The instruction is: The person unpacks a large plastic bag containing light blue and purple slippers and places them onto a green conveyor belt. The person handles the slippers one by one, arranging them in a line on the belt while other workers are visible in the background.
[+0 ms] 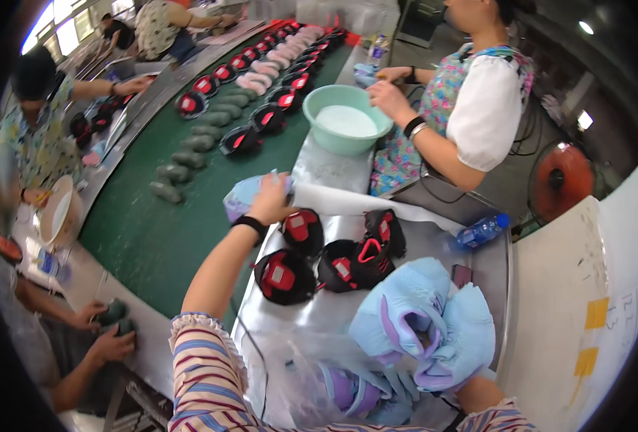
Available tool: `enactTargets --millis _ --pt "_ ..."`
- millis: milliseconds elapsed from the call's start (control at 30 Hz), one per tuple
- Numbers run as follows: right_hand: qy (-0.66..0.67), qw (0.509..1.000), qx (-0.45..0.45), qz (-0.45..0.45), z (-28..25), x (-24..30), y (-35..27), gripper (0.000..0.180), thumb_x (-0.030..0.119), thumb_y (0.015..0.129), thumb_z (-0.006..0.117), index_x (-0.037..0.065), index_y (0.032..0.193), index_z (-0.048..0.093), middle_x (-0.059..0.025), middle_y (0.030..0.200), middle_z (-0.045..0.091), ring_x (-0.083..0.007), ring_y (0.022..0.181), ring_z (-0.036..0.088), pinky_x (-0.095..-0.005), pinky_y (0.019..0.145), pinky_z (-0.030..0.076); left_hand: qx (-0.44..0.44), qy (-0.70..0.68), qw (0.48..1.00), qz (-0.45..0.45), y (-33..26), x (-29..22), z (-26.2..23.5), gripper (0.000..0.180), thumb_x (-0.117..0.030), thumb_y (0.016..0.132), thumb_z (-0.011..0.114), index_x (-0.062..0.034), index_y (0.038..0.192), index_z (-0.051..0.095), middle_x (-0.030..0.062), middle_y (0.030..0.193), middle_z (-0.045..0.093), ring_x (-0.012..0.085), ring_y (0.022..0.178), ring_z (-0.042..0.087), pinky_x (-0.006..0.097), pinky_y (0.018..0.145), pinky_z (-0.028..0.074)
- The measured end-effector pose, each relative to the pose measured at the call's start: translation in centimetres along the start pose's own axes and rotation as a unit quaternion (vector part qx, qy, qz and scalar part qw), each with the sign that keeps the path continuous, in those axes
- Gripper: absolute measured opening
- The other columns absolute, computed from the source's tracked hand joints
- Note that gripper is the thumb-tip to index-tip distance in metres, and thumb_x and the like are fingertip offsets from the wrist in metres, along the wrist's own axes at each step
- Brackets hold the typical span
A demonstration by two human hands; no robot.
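My left hand [267, 201] is stretched out to the belt's edge, its fingers closed on a pale blue and lilac shoe upper [241, 196]. My right hand [477, 391] is at the lower right, mostly hidden under a bundle of light blue shoe uppers [423, 317] with lilac trim, which it holds up above the metal table. More blue and lilac uppers [355, 392] lie below, partly in clear plastic. Between my arms, several black uppers [284, 276] with red linings stand on the metal table [301, 327].
A green conveyor belt [128, 237] carries rows of black-red uppers, dark green pieces and pink pieces. Across from me, a co-worker [470, 108] handles a blue piece beside a green basin [348, 140]. A blue bottle [483, 232] lies at the table's right; other workers sit left.
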State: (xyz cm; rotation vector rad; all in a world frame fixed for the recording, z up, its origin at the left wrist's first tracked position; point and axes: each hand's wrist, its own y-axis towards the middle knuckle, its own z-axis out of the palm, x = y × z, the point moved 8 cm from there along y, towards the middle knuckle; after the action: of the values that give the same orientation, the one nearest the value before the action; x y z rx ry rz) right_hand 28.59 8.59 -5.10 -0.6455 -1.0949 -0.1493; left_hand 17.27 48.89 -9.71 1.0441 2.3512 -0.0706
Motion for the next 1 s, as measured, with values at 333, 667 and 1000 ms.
enactTargets --millis 333,667,1000 --pt "-0.023 0.986 -0.164 0.012 -6.1 -0.6 -7.4 0.028 0.029 0.086 0.048 0.007 0.101 0.053 -0.0111 0.089 0.055 -0.0179 0.078 0.052 -0.0294 0.068 0.042 -0.109 0.058 0.982 -0.146 -3.5 11.8 2.8 0.049 -0.018 0.066 0.065 -0.0160 0.114 0.054 0.0079 0.104 0.058 0.0285 0.088 0.060 0.043 0.076 0.047" --pt "0.031 0.984 -0.118 -0.129 -5.9 3.7 -12.4 0.027 0.029 0.087 0.047 0.006 0.100 0.054 -0.0106 0.088 0.056 -0.0171 0.077 0.052 -0.0285 0.066 0.042 0.038 -0.726 0.676 -0.122 -12.3 -1.7 -7.2 0.053 -0.001 0.070 0.049 -0.0051 0.123 0.043 0.0078 0.115 0.053 0.0239 0.104 0.053 0.039 0.084 0.047" --pt "0.139 0.951 -0.062 -0.271 -6.8 6.5 -21.4 0.026 0.028 0.089 0.045 0.006 0.098 0.054 -0.0102 0.086 0.056 -0.0163 0.075 0.052 -0.0276 0.065 0.042 -0.025 -0.029 0.920 0.391 -22.2 -26.0 -12.3 0.036 -0.004 0.055 0.064 -0.0120 0.090 0.062 0.0005 0.100 0.062 0.0237 0.088 0.054 0.039 0.081 0.046"
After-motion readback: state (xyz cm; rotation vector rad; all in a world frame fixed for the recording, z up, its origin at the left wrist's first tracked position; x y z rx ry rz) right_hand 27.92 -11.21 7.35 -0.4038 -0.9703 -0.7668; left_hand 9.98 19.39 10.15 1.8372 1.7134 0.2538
